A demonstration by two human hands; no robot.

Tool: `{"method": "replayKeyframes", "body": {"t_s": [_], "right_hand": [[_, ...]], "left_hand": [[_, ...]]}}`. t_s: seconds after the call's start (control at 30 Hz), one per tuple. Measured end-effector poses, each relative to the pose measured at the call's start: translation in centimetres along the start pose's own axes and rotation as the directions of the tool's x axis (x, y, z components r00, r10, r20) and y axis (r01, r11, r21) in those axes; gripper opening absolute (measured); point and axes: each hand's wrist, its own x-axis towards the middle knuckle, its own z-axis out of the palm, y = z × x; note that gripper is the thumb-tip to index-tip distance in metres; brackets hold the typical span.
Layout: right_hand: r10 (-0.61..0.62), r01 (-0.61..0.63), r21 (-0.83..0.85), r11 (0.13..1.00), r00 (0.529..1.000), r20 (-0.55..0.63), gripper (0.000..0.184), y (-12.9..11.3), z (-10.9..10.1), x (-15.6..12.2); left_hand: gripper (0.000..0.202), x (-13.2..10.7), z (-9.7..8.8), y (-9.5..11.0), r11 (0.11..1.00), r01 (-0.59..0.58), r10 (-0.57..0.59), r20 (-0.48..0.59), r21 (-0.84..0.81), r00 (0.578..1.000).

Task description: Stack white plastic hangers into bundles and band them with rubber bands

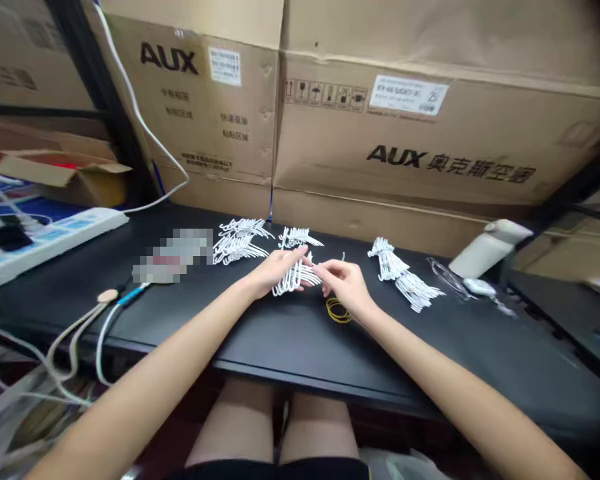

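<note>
In the head view my left hand [276,269] is closed round a bunch of thin white hooks [291,277], held just above the black table. My right hand [344,283] meets the right-hand ends of the bunch with its thumb and fingers pinched together. What lies in that pinch is too small to make out. A pale hooked tip [343,256] shows behind the right knuckles. Several yellow rubber bands [339,311] lie on the table below my right hand. Behind my left hand rest more white hooks in piles [240,241], with a smaller pile [298,237] beside them.
On the right are bunched white hooks [403,273], clear plastic wrap [447,277], a small white device [479,287] and a white bottle [490,248]. Cardboard boxes [330,160] wall off the back. At left lie a power strip [60,243], cables [103,333] and a blurred-out item [175,257].
</note>
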Motion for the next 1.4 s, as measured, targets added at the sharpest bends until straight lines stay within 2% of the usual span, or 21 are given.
{"method": "replayKeyframes", "body": {"t_s": [0.17,0.37,0.7,0.83,0.93,1.03,1.13,1.27,1.4], "right_hand": [[-0.029,0.029,-0.014,0.999,0.999,0.014,0.025,-0.8,0.2,-0.3],[-0.047,0.047,0.002,0.999,0.997,0.054,0.023,-1.0,0.3,-0.5],[0.035,-0.034,-0.01,0.999,0.993,0.111,0.026,-1.1,0.2,-0.3],[0.046,-0.031,-0.087,0.996,0.984,0.174,0.026,-1.0,-0.1,-0.2],[0.049,-0.02,-0.132,0.991,0.974,0.221,0.026,-0.8,-0.2,-0.2],[0.123,-0.089,-0.132,0.987,0.952,0.278,0.031,-0.8,-0.1,-0.2],[0.197,-0.148,-0.158,0.976,0.908,0.369,0.039,-1.2,-0.2,-0.3],[0.139,-0.033,-0.219,0.975,0.86,0.492,0.04,-1.6,-0.4,-0.5],[0.094,0.063,-0.301,0.952,0.872,0.48,0.04,-1.8,-0.5,-0.6]], "left_hand": [[0.039,-0.2,0.0,0.0,0.999,0.029,-0.028,0.017,-0.026,0.999],[0.041,-0.3,0.0,0.1,0.999,0.046,-0.047,0.057,0.019,0.997],[0.043,-0.3,-0.1,-0.2,0.998,0.001,-0.005,0.057,0.06,0.998],[0.04,-0.1,-0.1,-0.6,0.989,-0.054,0.047,0.053,0.137,0.997],[0.038,0.0,-0.1,-0.8,0.958,-0.152,0.142,0.057,0.244,0.988],[0.039,-0.1,0.0,-0.8,0.914,-0.256,0.23,0.117,0.316,0.966],[0.04,-0.2,0.1,-0.7,0.888,-0.304,0.268,0.147,0.347,0.952],[0.04,-0.3,0.2,-0.6,0.902,-0.266,0.23,0.141,0.34,0.963],[0.039,-0.2,0.2,-0.5,0.921,-0.225,0.189,0.14,0.317,0.972]]}}
